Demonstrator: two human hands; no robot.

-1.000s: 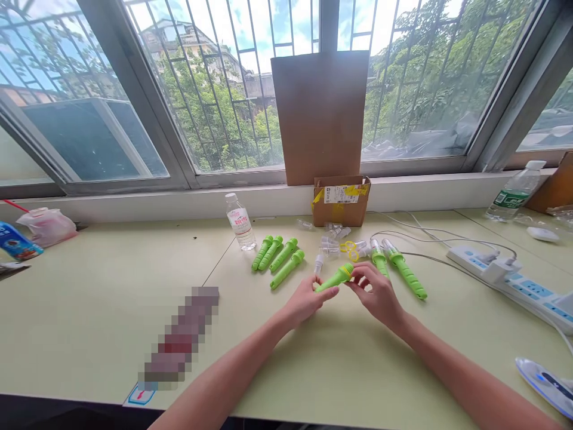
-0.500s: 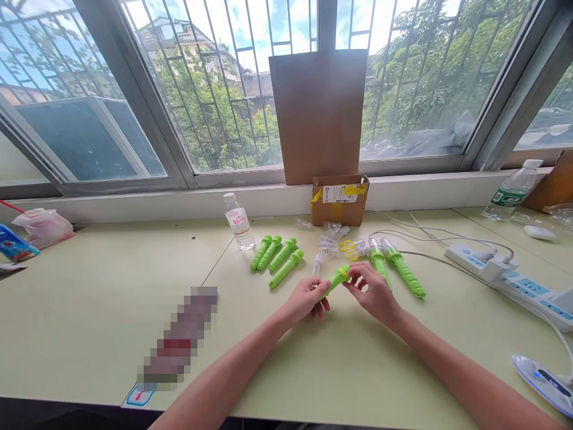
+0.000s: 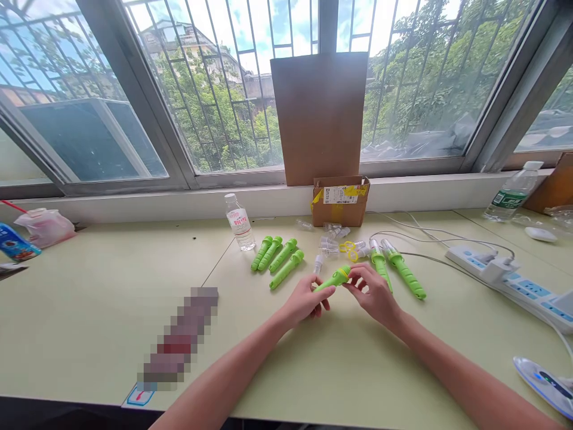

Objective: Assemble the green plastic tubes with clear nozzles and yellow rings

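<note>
A green plastic tube [image 3: 333, 279] with a threaded-looking end and a yellow ring [image 3: 344, 273] near that end lies slantwise in my left hand [image 3: 307, 297], whose fingers wrap its lower part. My right hand [image 3: 369, 289] is closed at the ringed end, thumb and fingertips at the yellow ring. Whether it pinches the ring or the tube itself is hidden. Several similar green tubes [image 3: 286, 269] rest in a group to the left. Two more green tubes with clear tops [image 3: 405, 273] lie to the right. Behind my hands are clear plastic caps [image 3: 329, 246] and loose yellow rings [image 3: 351, 253].
A water bottle [image 3: 240, 224] stands behind the left tubes. Against the window sill is a small cardboard box [image 3: 338, 209]. A white power strip [image 3: 519, 283] with cables runs along the right, near another bottle [image 3: 513, 194]. A blurred-out object [image 3: 181, 337] lies left.
The green tube has tipped to a flatter slant in my left hand, showing more of its side. My right hand stays at the ringed end, almost unmoved.
</note>
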